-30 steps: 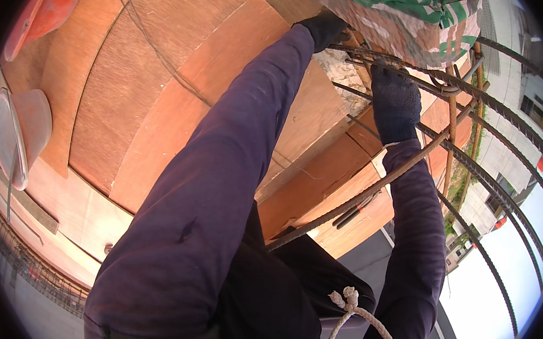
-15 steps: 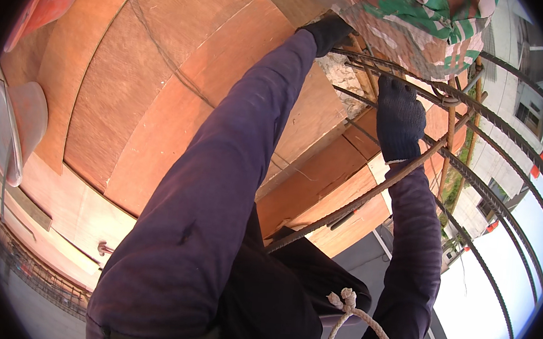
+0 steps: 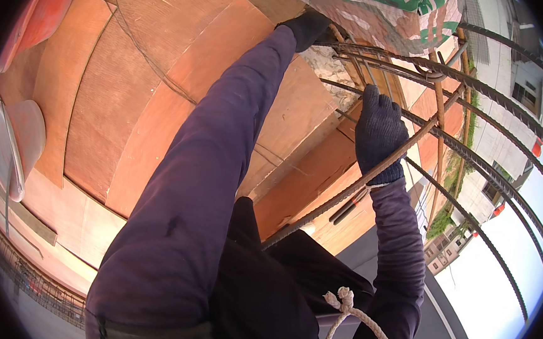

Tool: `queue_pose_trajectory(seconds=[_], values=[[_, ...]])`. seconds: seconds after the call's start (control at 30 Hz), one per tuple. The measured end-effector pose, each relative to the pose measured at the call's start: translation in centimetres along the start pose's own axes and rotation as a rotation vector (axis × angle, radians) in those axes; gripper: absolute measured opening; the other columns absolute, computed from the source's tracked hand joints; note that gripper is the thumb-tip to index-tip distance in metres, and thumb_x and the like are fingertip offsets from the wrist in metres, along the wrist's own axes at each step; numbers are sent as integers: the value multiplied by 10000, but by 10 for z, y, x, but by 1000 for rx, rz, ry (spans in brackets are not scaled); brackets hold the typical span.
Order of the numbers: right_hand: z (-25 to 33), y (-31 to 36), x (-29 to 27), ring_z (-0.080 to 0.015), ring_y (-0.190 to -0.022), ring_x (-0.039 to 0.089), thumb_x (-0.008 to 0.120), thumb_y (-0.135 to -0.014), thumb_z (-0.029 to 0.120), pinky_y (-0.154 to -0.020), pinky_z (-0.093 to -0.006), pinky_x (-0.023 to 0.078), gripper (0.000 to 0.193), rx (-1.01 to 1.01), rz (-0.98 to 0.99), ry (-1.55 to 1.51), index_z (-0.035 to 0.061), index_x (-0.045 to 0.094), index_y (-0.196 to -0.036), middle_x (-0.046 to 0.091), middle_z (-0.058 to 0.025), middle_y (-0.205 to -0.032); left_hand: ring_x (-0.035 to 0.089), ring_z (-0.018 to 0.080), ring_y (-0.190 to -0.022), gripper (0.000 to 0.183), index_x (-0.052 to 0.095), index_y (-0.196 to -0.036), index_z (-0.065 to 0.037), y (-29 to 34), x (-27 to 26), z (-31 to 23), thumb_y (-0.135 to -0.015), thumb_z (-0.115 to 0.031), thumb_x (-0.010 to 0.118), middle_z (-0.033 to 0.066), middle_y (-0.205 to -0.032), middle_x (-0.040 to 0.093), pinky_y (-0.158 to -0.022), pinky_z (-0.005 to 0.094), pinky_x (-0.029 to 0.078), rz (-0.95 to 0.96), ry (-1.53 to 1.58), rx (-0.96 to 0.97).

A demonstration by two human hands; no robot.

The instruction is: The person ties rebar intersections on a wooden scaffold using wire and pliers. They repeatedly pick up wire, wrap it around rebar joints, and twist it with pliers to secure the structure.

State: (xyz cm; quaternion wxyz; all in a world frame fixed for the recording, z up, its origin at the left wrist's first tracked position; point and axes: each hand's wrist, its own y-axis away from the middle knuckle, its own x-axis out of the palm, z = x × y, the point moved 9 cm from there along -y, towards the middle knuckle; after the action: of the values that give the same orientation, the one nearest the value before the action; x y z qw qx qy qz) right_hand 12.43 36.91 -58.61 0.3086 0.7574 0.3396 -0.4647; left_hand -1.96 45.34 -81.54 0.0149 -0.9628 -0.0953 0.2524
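My left hand (image 3: 307, 31), in a dark glove, reaches far forward to the rebar ends beside a broken concrete edge (image 3: 329, 66). Its fingers are too hidden to read. Closer in, my gloved right hand (image 3: 381, 136) is closed in front of a ribbed rebar (image 3: 455, 146), its curled fingers level with the bar. What it grips, if anything, is hidden. A slanting rusty rebar (image 3: 338, 199) crosses by my right wrist. Thin rods (image 3: 358, 65) stand between the hands. Camouflage-patterned cloth (image 3: 395, 17) hangs just beyond them.
Plywood sheets (image 3: 125, 96) cover the left side, with a thin wire (image 3: 138, 50) across them. A red hard hat (image 3: 39, 18) and a pale one (image 3: 18, 145) are at far left. A black-handled tool (image 3: 347, 207) lies on the boards. Knotted rope (image 3: 350, 307) hangs near my lap.
My right hand has come back toward me, from beside the upper bars down to the lower bar. My left hand stays by the rebar ends. The whole view has shifted slightly.
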Motion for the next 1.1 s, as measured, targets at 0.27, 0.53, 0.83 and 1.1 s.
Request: queue_pose_trajectory(seconds=[0.27,0.53,0.83,1.1], values=[[-11,33,18,-387,-861,705,607,-978,82,-709,-472,572,219,273,-186,-535,-1,606,-1182,696,-209,-966,714,308,-949,242,735,-1175,-96,4,-2,-1,-1011,-191,583,137,-1050,755,-865,427,548,47,-50,48],[5,50,102,-95,-612,569,530,-1082,254,-537,-286,515,303,824,9,-1461,17,595,-1260,652,-77,-868,713,309,-951,244,734,-1178,-96,6,-4,-1,-1016,-193,580,137,-1053,755,-868,428,547,81,-111,111],[1,-12,144,-170,-734,644,593,-1039,241,-566,-317,564,608,1018,-63,-2036,-11,361,-1542,632,-140,-1042,711,309,-953,247,733,-1182,-96,11,-6,1,-1020,-195,576,138,-1056,754,-871,428,545,120,-168,185],[-9,-26,144,-136,-707,616,639,-983,154,-540,-290,511,404,968,-107,-2046,43,529,-1355,643,-86,-985,689,271,-973,300,720,-1241,-154,7,-15,-16,-1080,-283,502,108,-1090,748,-883,398,524,162,-219,207]])
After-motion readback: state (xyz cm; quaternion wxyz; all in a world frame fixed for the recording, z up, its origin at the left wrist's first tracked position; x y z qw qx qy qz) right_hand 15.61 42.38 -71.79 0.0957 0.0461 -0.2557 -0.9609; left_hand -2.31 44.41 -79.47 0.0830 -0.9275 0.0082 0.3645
